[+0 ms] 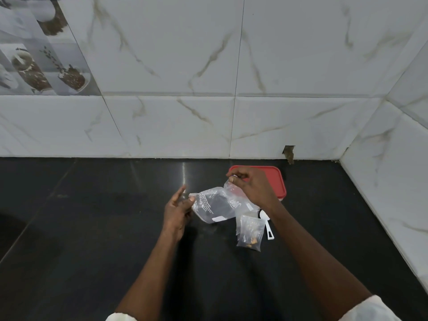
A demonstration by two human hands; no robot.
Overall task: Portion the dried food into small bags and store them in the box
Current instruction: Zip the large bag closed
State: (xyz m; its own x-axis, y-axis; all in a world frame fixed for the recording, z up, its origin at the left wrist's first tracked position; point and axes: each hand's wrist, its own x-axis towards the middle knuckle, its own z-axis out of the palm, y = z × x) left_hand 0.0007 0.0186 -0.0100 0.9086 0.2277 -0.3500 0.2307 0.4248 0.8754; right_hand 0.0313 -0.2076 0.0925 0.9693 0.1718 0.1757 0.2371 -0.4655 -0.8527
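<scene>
A clear plastic bag [214, 205] with printed text hangs above the black counter, stretched between both hands. My left hand [177, 210] pinches its left edge with thumb and fingers. My right hand [251, 186] grips its upper right corner, raised over the box. The box [279, 179] has a red lid and stands at the back, partly hidden by my right hand. A small clear bag [250, 232] with brown dried food inside lies on the counter under my right wrist. A white scoop [267, 224] lies just right of it.
White marble-look tiled walls [208, 112] close off the back and right side of the black counter [92, 228]. A chipped hole [289, 152] shows in the wall base behind the box. A picture tile [39, 54] sits at the upper left.
</scene>
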